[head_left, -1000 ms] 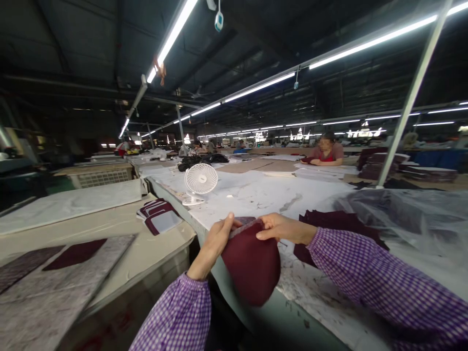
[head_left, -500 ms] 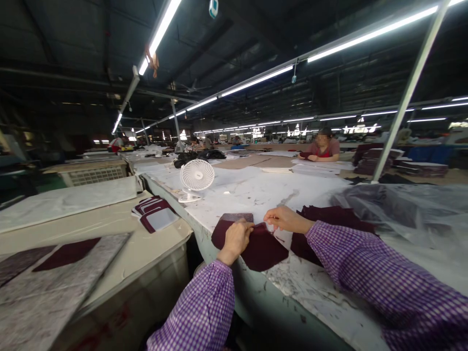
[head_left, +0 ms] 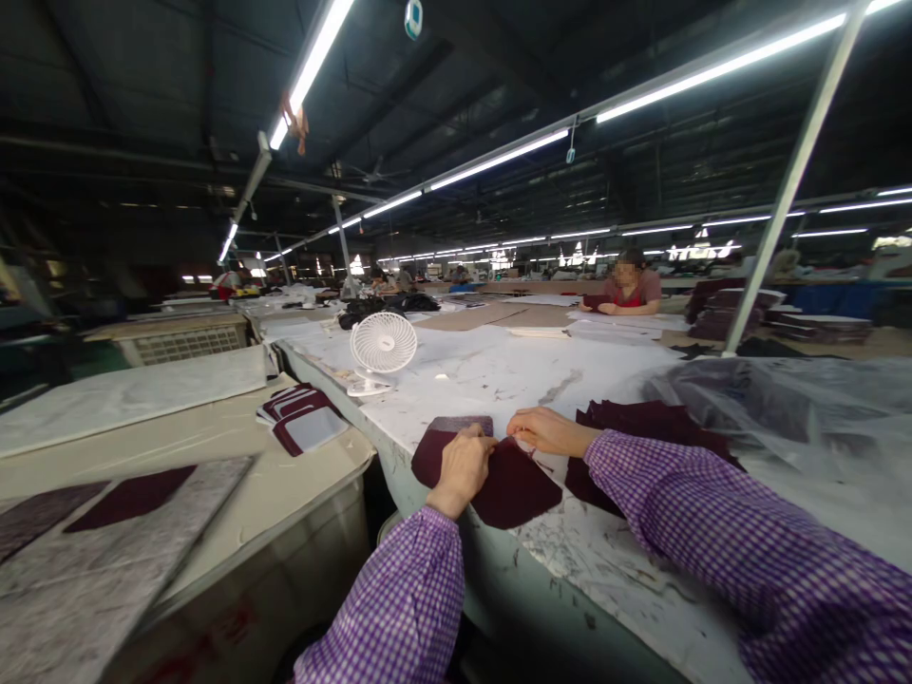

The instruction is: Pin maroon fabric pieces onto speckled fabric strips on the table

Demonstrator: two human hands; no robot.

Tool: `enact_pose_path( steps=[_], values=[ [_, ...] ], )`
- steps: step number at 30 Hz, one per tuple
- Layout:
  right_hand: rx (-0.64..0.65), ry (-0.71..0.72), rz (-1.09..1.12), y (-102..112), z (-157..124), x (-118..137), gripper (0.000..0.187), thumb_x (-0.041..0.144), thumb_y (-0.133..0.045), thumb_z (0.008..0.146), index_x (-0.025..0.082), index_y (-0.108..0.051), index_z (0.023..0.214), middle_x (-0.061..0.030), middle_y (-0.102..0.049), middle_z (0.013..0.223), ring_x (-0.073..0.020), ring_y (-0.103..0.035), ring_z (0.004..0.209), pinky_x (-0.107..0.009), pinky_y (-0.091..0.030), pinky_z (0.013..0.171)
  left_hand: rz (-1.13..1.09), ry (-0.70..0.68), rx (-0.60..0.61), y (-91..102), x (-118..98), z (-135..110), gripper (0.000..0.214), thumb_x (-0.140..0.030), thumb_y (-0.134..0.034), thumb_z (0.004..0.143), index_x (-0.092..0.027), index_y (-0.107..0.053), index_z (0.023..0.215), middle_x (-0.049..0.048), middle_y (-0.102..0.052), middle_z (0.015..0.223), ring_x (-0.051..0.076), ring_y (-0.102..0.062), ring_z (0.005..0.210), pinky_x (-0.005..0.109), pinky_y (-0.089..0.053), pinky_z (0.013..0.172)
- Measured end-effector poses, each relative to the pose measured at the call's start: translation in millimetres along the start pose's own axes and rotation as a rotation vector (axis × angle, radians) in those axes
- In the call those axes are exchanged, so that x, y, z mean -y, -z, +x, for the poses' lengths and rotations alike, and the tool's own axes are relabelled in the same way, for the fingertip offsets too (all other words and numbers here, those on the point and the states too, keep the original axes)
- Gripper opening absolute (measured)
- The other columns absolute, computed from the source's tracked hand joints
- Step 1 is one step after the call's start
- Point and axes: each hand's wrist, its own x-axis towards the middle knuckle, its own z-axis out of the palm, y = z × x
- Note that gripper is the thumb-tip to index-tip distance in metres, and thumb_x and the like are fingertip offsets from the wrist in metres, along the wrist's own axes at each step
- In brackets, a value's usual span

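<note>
A dark maroon fabric piece (head_left: 519, 489) with angled corners lies at the front edge of the white table. My left hand (head_left: 463, 465) is closed on its upper left edge, thumb and fingers pinched together. Fingers bent and pressed together, my right hand (head_left: 548, 430) is at the top edge of the same piece; what lies between its fingertips is too small to make out. Under and left of my left hand is another maroon piece (head_left: 429, 456), with a speckled grey-purple panel (head_left: 474, 423) at its top. More maroon fabric (head_left: 641, 418) is heaped beside my right forearm.
A white clip fan (head_left: 383, 344) stands on the table (head_left: 491, 370). To the left, a cream bin top (head_left: 285, 494) bears maroon-and-white pieces (head_left: 310, 427) and a speckled board (head_left: 142, 570). Clear plastic sheeting (head_left: 798, 399) and a metal post (head_left: 790, 190) are at right. A co-worker (head_left: 631, 285) leans on the table beyond.
My right hand has moved slightly left, closer to my left hand, and its fingertips now meet the fabric's top edge. My left hand and the fabric have hardly moved.
</note>
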Motion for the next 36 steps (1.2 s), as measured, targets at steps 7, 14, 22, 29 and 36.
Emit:
enact_pose_path(
  steps=[7,14,22,29,36],
  values=[
    [0.026,-0.003,-0.09,-0.8,1.6,3.2,0.017,0.01,-0.047,0.08,0.015,-0.062,0.085,-0.0045,-0.064,0.082,-0.0154,-0.057,0.075,-0.024,-0.04,0.069,0.004,-0.023,-0.032,-3.4,2.2,0.7,0.025,-0.02,-0.044,0.088,-0.023,-0.068,0.093,0.0037,-0.059,0.091,0.016,-0.056,0.087,0.024,-0.041,0.07],
    [0.01,0.06,-0.336,-12.4,-5.2,8.9,0.018,0.015,-0.038,0.09,0.014,-0.056,0.091,-0.0069,-0.057,0.086,-0.0157,-0.054,0.073,-0.027,-0.038,0.066,-0.045,-0.022,-0.024,-2.4,1.7,-0.5,0.025,-0.016,-0.045,0.087,-0.023,-0.069,0.094,0.0035,-0.058,0.089,0.015,-0.054,0.087,0.023,-0.041,0.073],
    [0.021,0.188,-0.565,-18.4,-9.0,11.5,0.017,0.013,-0.04,0.092,0.016,-0.056,0.092,-0.0063,-0.055,0.089,-0.0172,-0.051,0.08,-0.027,-0.038,0.061,0.026,-0.11,-0.023,0.4,0.3,-3.3,0.036,-0.011,-0.04,0.087,-0.027,-0.069,0.101,0.0043,-0.056,0.089,0.016,-0.051,0.084,0.025,-0.042,0.079],
    [0.016,0.096,-0.401,-7.0,-11.6,7.9,0.026,0.007,-0.04,0.088,0.016,-0.063,0.094,-0.0075,-0.059,0.088,-0.018,-0.055,0.081,-0.028,-0.042,0.066,0.07,-0.108,0.001,1.2,0.7,-3.8,0.036,-0.012,-0.038,0.088,-0.025,-0.069,0.099,0.0059,-0.057,0.094,0.017,-0.051,0.086,0.028,-0.043,0.082],
    [-0.008,0.052,-0.14,-3.6,-3.1,22.5,0.031,0.011,-0.038,0.086,0.016,-0.066,0.098,-0.008,-0.065,0.094,-0.0175,-0.059,0.087,-0.028,-0.044,0.08,0.041,-0.11,-0.04,-2.4,2.9,-1.1,0.034,-0.014,-0.039,0.088,-0.025,-0.069,0.1,0.006,-0.059,0.094,0.018,-0.053,0.087,0.028,-0.044,0.079]
  ],
)
